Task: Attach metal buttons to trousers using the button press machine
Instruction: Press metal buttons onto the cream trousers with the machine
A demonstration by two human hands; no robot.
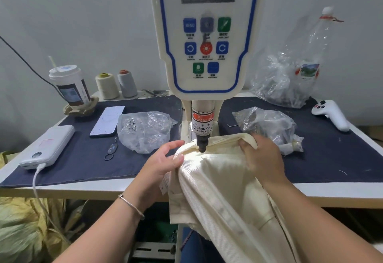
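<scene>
Cream twill, soft and limp: the trousers drape from the press over the table edge and hang between the person's arms. The waistband lies under the black punch, whose tip touches or nearly touches the cloth; which, I cannot tell.

The left hand pinches the waistband's left edge between thumb and a lower finger, its other fingers spread loosely above the cloth. The right hand grips the folded waistband on the punch's right, fingers curled round the fold.

By my judgement the cloth is light but floppy. It will sag, crease and slide off the die unless kept taut from both sides. The waistband, doubled and stitched, looks like the stiffest part and the best place to hold, close either side of the punch. The hanging legs probably drag it toward the person, so a slight pull back is needed. No button shows here; it may sit hidden beneath the fabric. The left fingertips lie quite near the punch, a risk the warning label names.
</scene>
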